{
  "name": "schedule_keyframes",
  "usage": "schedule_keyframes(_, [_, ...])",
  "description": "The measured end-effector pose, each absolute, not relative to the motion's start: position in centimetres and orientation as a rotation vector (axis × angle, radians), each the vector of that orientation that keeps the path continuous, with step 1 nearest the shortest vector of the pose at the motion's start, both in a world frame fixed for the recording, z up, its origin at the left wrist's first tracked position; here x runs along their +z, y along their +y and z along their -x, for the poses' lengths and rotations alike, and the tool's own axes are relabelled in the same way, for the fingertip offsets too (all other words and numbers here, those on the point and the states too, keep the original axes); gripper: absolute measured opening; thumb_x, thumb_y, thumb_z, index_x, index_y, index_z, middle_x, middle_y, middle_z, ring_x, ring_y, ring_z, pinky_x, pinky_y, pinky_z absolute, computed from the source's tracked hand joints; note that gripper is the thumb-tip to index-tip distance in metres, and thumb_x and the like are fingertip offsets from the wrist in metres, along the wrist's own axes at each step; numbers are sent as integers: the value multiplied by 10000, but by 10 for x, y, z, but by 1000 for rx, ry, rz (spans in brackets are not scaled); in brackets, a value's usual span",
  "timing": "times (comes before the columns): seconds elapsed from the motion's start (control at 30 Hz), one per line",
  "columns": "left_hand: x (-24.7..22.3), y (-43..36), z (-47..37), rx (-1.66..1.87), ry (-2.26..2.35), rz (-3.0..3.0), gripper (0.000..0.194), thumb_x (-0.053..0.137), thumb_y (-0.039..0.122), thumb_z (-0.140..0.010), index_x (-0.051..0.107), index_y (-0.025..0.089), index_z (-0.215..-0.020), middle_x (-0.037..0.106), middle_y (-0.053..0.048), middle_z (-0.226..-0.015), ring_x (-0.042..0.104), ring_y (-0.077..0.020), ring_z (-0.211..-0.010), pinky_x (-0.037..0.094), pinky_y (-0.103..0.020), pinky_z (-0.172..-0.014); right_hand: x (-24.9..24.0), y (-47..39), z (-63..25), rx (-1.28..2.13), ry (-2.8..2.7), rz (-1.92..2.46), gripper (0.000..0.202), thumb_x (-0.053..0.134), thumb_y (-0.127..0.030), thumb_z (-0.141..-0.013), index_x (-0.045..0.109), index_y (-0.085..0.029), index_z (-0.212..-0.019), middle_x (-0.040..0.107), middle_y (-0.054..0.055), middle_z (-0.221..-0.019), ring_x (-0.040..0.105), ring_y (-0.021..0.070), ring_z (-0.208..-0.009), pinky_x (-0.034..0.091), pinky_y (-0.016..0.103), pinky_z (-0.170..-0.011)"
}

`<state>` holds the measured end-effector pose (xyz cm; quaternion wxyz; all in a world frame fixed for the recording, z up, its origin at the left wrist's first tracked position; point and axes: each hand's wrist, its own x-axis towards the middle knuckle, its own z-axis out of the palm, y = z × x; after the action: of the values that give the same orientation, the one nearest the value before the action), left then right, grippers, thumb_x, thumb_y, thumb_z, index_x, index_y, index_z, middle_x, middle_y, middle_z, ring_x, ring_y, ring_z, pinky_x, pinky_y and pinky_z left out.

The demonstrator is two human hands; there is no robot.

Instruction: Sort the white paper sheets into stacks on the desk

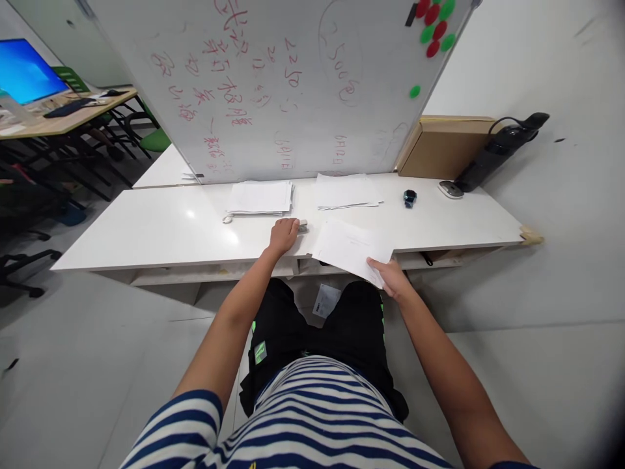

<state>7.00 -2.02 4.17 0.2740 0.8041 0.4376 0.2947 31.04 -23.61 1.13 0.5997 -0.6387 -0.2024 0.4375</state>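
Observation:
My left hand (284,236) rests on the white tabletop, its fingers closed round a small grey stapler (303,227) whose end sticks out on the right. Most of the stapler is hidden by the hand. Pinched at its lower right corner, a thin set of white paper sheets (349,245) is in my right hand (393,277). The paper's far part lies over the table's front edge, to the right of the stapler and apart from it. Behind my hands lie two paper stacks, a left stack (261,197) and a right stack (346,191).
A whiteboard (293,130) with red writing and round magnets stands at the back. To the right are a dark watch (409,198), a computer mouse (450,189), a black bottle (502,151) and a cardboard box (444,148). Under the tabletop (141,221) runs an open shelf (170,275).

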Motion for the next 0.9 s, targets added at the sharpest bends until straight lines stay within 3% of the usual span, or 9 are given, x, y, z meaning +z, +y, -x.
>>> schedule_keyframes(0.13, [35,-13,-74,632,1296,-2299,391,331,463,-939,567,214,-754,614,-98,-845,501,-289,-964,321,-380,-863,8,-234,-304,1070,-514,1596,309,747,-284,-653,685,-126,-911,712,139,-1038,670,290,-976,565,399,-827])
schedule_keyframes(0.33, [46,-5,-70,503,1239,-2334,405,367,470,-919,538,213,-657,608,-60,-739,525,-238,-778,312,-322,-726,1,-223,-295,1122,-568,1714,321,726,-321,-662,681,-113,-902,728,142,-944,696,290,-827,576,378,-671])
schedule_keyframes(0.63, [61,9,-91,440,1276,-2278,451,294,521,-930,622,225,-837,678,-40,-940,575,-222,-873,353,-304,-734,-2,-206,-284,1163,-585,1700,350,709,-309,-678,673,-104,-959,706,146,-1049,685,272,-901,556,333,-714])
schedule_keyframes(0.9, [65,9,-121,221,1269,-2350,398,377,516,-898,637,221,-964,669,-51,-1045,577,-223,-927,392,-313,-771,10,-206,-283,1217,-587,1684,376,727,-294,-661,681,-100,-980,709,143,-1040,685,269,-887,553,346,-746])
